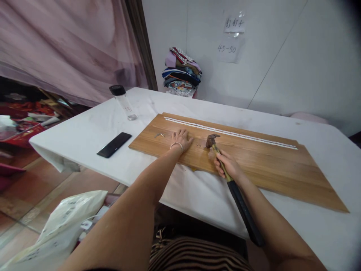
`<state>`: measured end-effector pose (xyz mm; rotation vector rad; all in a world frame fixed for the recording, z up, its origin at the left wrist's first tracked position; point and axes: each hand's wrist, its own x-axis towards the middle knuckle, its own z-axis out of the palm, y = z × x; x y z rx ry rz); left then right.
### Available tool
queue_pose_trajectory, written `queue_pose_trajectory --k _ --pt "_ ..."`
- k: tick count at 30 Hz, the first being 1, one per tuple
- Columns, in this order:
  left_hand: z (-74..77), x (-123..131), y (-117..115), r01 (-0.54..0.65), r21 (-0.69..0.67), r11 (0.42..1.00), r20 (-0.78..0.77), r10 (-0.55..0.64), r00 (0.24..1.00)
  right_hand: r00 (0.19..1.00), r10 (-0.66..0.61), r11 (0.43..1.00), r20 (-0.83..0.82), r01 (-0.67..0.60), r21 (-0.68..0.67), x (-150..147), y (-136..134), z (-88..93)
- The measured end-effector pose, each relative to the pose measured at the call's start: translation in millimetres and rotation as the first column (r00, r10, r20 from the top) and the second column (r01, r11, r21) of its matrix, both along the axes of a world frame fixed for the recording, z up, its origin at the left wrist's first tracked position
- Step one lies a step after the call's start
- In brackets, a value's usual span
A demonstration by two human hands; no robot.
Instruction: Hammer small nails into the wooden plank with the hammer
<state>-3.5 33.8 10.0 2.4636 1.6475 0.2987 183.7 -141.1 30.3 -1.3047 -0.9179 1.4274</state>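
Note:
A long wooden board lies across a white table. My left hand rests flat on the board's left part, fingers spread, a thin bracelet on the wrist. My right hand is closed round the yellow-and-black handle of a claw hammer, gripping it close to the head. The hammer head rests on the board just right of my left hand. Small dark spots, perhaps nails, mark the board between hand and hammer head. A few loose nails lie on the board's left end.
A pale strip runs along the board's far edge. A black phone and a clear bottle with a black cap sit on the table's left. Folded cloths are stacked against the wall. A white bag lies on the floor at left.

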Motion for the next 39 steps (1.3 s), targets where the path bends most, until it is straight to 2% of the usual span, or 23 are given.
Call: queue_pose_trajectory --k 12,20,39 --pt "-4.5 -3.3 2.3 -0.005 -0.002 1.0 -0.009 0.005 1.0 0.999 -0.005 1.0 -0.036 0.004 -0.014 -1.1 1.0 -3.3" --pt "1.8 -3.8 -2.1 -0.018 -0.022 1.0 -0.054 0.016 0.998 0.996 -0.041 0.999 -0.077 0.04 -0.011 -2.8 2.1 -4.7" --pt "2.7 -5.8 -2.5 -0.035 -0.026 0.999 -0.105 0.032 0.994 0.994 -0.039 0.999 -0.098 0.039 -0.002 -10.2 2.0 -3.2"
